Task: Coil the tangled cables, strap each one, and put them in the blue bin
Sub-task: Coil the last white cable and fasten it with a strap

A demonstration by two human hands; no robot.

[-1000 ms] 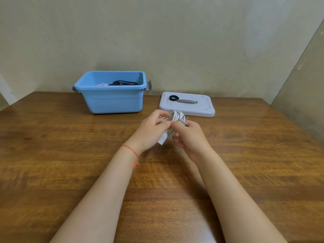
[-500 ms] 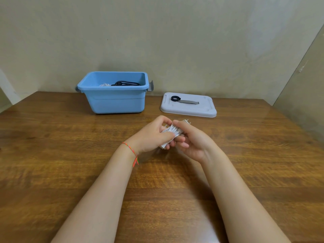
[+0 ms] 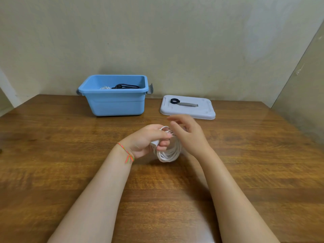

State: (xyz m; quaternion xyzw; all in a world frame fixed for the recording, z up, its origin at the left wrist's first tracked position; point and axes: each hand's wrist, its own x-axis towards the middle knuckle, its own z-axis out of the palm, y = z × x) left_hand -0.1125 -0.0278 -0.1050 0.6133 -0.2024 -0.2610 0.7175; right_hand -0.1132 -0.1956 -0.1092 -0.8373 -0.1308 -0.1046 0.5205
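My left hand [image 3: 149,140] grips a coiled white cable [image 3: 169,153] above the middle of the table, its loops hanging down below my fingers. Just to the right of the coil, my right hand [image 3: 188,133] has loosely spread fingers that hold nothing, and part of the coil is hidden behind it. The blue bin [image 3: 114,100] stands at the back left with a black cable [image 3: 125,86] and a white cable [image 3: 105,88] inside. A black strap [image 3: 182,103] with a grey tail lies on the white lid [image 3: 187,112] at the back right.
The wooden table [image 3: 70,155] runs up to a beige wall at the back. A panel leans in at the far right. A grey latch [image 3: 150,88] sticks out of the bin's right side.
My right hand has let go of the coil and lifted, fingers spread. The left hand now holds the white coil alone, and its loops hang lower.
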